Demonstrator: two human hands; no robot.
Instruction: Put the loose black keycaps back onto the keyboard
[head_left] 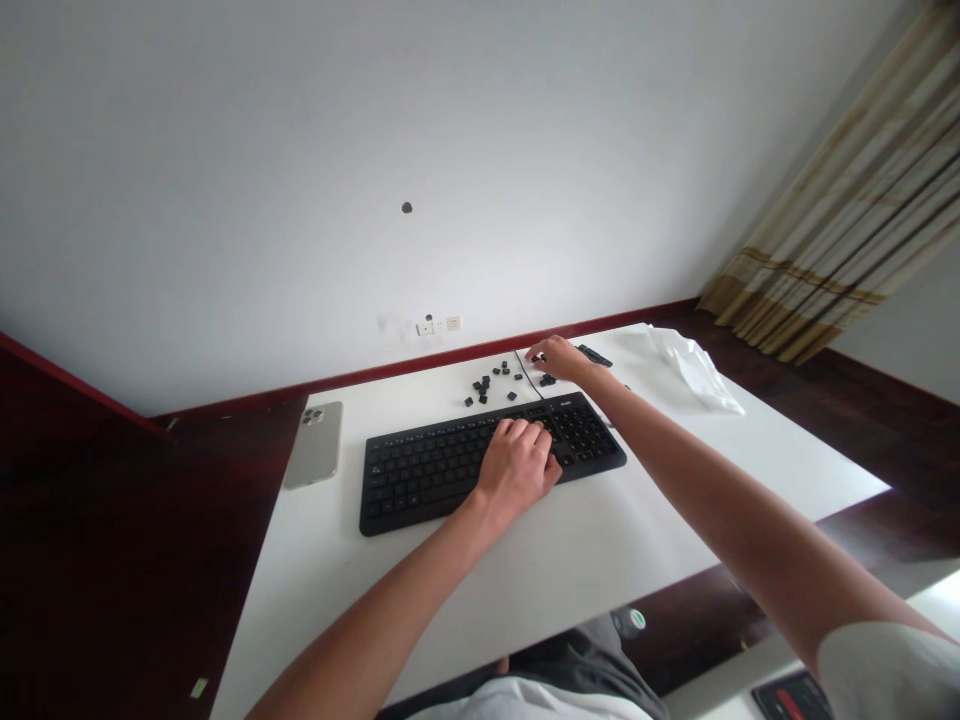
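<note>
A black keyboard (442, 470) lies at a slant on the white table (600, 540), its cable running from its back edge. My left hand (519, 460) rests palm down on the right half of the keyboard, its bent fingers over the keys and covering some of them. Behind the keyboard, my right hand (556, 357) reaches down to loose black keycaps (548, 380), fingers apart and fingertips at a few of them. Whether a fingertip presses on one is too small to tell. More loose keycaps (484, 384) lie scattered left of the cable.
A phone (315, 445) lies face down at the table's left edge. Toward the back right are a small black object (595, 355) and a crumpled white bag (694, 368). A wall with sockets (453, 323) stands behind the table, and a curtain (817, 260) hangs to the right.
</note>
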